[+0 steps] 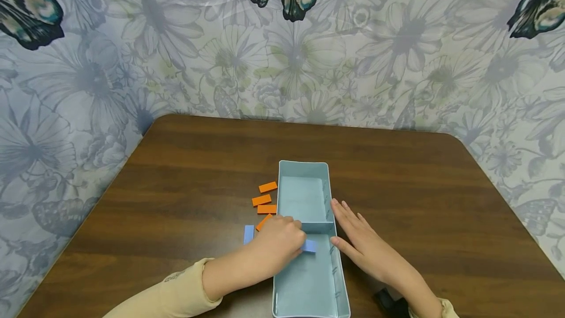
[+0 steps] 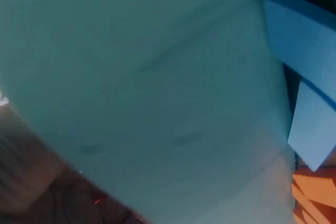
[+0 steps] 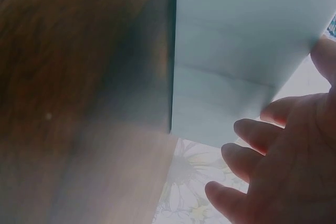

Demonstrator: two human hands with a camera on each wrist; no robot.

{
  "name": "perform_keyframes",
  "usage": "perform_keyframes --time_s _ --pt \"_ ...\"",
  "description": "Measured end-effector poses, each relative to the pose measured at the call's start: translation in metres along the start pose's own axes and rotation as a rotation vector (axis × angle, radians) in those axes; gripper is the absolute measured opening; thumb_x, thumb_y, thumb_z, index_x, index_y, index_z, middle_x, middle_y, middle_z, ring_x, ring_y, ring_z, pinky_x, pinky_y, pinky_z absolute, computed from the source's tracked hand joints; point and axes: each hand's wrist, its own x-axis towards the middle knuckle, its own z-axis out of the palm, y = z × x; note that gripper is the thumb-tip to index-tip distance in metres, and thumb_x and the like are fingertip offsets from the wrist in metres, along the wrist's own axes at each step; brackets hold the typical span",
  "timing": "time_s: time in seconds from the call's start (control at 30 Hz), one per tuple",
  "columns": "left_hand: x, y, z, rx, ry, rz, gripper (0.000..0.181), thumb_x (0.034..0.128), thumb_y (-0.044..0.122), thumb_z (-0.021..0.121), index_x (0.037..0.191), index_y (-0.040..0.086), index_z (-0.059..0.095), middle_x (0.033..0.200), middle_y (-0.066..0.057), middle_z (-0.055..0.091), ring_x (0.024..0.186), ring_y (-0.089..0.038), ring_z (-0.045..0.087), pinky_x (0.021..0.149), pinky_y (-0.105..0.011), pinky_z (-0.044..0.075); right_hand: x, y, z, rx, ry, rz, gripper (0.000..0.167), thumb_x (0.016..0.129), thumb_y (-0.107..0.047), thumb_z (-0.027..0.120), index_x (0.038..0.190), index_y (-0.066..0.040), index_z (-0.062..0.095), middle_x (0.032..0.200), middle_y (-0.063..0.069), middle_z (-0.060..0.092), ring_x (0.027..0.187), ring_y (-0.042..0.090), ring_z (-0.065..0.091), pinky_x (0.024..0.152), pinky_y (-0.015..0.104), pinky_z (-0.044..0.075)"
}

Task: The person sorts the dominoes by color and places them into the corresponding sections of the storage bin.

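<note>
A light blue two-compartment tray [image 1: 311, 286] lies lengthwise on the table, its divider across the middle. Over the near compartment, just this side of the divider, my left hand [image 1: 278, 244] pinches a blue block [image 1: 310, 246]. My right hand [image 1: 371, 251] is spread beside the tray's right wall, fingers extended, thumb and fingertips at the rim. In the right wrist view the fingers [image 3: 252, 135] lie along the tray's edge. Left of the tray are several orange blocks [image 1: 267, 209] and a blue block [image 1: 249, 233], partly behind the left hand. Blue blocks [image 2: 310, 40] also appear in the left wrist view.
The brown wooden table [image 1: 190, 175] extends around the tray, its far edge against a flower-patterned wall [image 1: 300, 72] with butterfly decorations. A small black object [image 1: 390, 303] lies beneath the right forearm.
</note>
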Motion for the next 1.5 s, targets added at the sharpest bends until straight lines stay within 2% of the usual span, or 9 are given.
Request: perform_keyframes --time_s 0.17,0.4,0.5,0.7,1.03,1.3,1.5 --pt "0.001 0.003 0.006 0.065 -0.015 -0.002 0.011 0.0736 0.019 0.08 0.067 0.017 0.071 0.057 0.003 0.049 0.05 -0.011 0.047 0.047 -0.023 0.038 0.0 0.0 0.001 -0.001 -0.005 0.0 0.069 0.098 -0.034 0.048 0.151 -0.014 0.01 0.154 -0.001 0.011 0.139 0.023 0.007 0.104 0.056 0.011" --pt "0.006 0.011 0.007 0.14 -0.132 -0.027 0.013 0.0706 0.016 0.082 0.079 0.022 0.075 0.064 0.002 0.056 0.057 -0.011 0.054 0.049 -0.025 0.045 0.0 0.002 0.001 -0.011 0.0 -0.002 0.068 0.098 -0.038 0.046 0.151 -0.014 0.01 0.154 -0.002 0.01 0.139 0.025 0.008 0.104 0.056 0.012" --pt "0.008 0.015 0.009 0.153 -0.147 -0.036 0.012 0.0718 0.017 0.081 0.079 0.024 0.075 0.064 0.003 0.057 0.057 -0.01 0.054 0.049 -0.025 0.046 0.0 0.002 0.001 -0.015 0.003 -0.004 0.068 0.098 -0.038 0.045 0.151 -0.013 0.01 0.154 -0.001 0.011 0.139 0.026 0.008 0.104 0.057 0.012" --pt "0.011 0.016 0.014 0.113 -0.13 -0.053 0.01 0.0726 0.015 0.079 0.075 0.023 0.074 0.063 0.004 0.058 0.055 -0.01 0.054 0.047 -0.026 0.046 0.0 0.001 0.0 -0.011 -0.006 0.0 0.068 0.099 -0.038 0.045 0.151 -0.012 0.01 0.154 0.001 0.011 0.139 0.029 0.009 0.103 0.058 0.011" --pt "0.014 0.013 0.024 0.051 -0.1 -0.02 0.011 0.0723 0.012 0.079 0.075 0.02 0.074 0.064 0.005 0.06 0.056 -0.008 0.055 0.048 -0.025 0.047 0.0 0.0 -0.001 -0.011 -0.007 -0.006 0.068 0.099 -0.037 0.045 0.151 -0.012 0.01 0.153 0.006 0.015 0.139 0.028 0.009 0.103 0.058 0.012" --pt "0.015 0.014 0.023 -0.005 -0.106 -0.009 0.011 0.0732 0.01 0.078 0.078 0.019 0.074 0.066 0.006 0.061 0.058 -0.006 0.056 0.053 -0.022 0.048 0.0 0.001 0.0 -0.014 -0.004 -0.002 0.068 0.098 -0.038 0.045 0.151 -0.012 0.011 0.154 0.003 0.013 0.138 0.031 0.011 0.103 0.058 0.012" --pt "0.016 0.016 0.023 0.009 -0.096 -0.007 0.01 0.0742 0.011 0.077 0.077 0.02 0.074 0.065 0.006 0.061 0.057 -0.005 0.055 0.052 -0.022 0.048 -0.001 0.001 0.001 -0.015 -0.006 0.003 0.068 0.098 -0.039 0.044 0.151 -0.013 0.011 0.154 0.0 0.011 0.138 0.031 0.011 0.104 0.057 0.012"
